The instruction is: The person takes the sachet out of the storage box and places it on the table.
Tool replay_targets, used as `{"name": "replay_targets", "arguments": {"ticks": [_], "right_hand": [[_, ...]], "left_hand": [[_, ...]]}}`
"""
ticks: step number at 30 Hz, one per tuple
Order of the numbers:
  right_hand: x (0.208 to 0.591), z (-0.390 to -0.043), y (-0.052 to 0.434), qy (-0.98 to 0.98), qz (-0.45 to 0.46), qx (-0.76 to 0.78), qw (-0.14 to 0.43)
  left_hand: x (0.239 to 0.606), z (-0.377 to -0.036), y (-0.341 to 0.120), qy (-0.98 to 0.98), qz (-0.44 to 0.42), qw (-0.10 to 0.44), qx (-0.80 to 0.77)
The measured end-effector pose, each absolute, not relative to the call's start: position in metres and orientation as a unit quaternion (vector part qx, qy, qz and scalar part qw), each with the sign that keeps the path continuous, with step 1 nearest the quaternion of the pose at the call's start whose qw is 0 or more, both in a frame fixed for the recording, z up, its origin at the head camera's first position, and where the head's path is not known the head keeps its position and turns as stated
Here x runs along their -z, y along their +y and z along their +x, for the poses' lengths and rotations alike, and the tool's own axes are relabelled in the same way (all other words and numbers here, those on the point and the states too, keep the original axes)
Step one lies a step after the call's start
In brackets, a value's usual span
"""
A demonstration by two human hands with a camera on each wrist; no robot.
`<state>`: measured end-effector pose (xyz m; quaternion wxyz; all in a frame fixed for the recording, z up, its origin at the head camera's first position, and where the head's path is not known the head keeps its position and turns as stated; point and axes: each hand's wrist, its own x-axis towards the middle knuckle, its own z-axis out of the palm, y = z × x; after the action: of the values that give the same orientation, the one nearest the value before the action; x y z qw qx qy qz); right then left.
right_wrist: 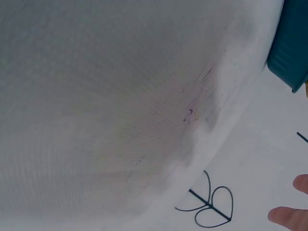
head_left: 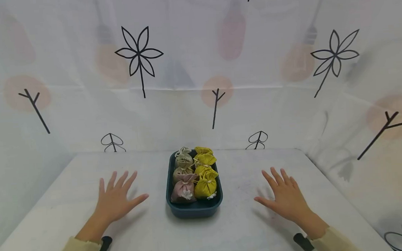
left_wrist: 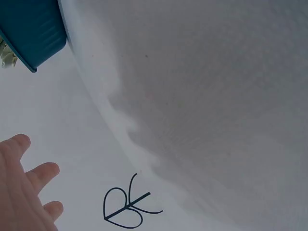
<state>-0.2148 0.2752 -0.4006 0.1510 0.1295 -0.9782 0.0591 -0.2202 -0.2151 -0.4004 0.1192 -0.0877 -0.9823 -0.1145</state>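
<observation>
A dark blue tray [head_left: 194, 210] stands in the middle of the white table and holds several small drawstring pouches: yellow ones [head_left: 206, 183] in its right column, a pink one [head_left: 183, 190] and beige ones [head_left: 183, 160] in its left. My left hand [head_left: 117, 198] lies flat on the table left of the tray, fingers spread, holding nothing. My right hand [head_left: 285, 196] lies flat to the tray's right, also spread and empty. In the left wrist view the fingers [left_wrist: 29, 180] and a tray corner [left_wrist: 33, 31] show. The right wrist view catches fingertips [right_wrist: 291, 216] and the tray's edge [right_wrist: 291, 50].
The table [head_left: 152, 236] is covered by a white cloth. A white backdrop printed with black flower and twig drawings [head_left: 139, 56] rises behind and at both sides. The table's right edge [head_left: 336, 186] runs close to my right hand.
</observation>
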Motion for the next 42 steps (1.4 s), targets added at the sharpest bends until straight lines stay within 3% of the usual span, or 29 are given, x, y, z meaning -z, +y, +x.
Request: {"name": "replay_targets", "arguments": {"ticks": [28, 42], "right_hand": [[0.394, -0.220, 0.246, -0.966, 0.133, -0.169, 0.144], [0.387, -0.222, 0.226, -0.949, 0.131, -0.243, 0.155]], "left_hand": [[0.397, -0.237, -0.177, -0.956, -0.094, 0.111, 0.254], [0.403, -0.245, -0.155, -0.908, -0.085, 0.021, 0.410]]}}
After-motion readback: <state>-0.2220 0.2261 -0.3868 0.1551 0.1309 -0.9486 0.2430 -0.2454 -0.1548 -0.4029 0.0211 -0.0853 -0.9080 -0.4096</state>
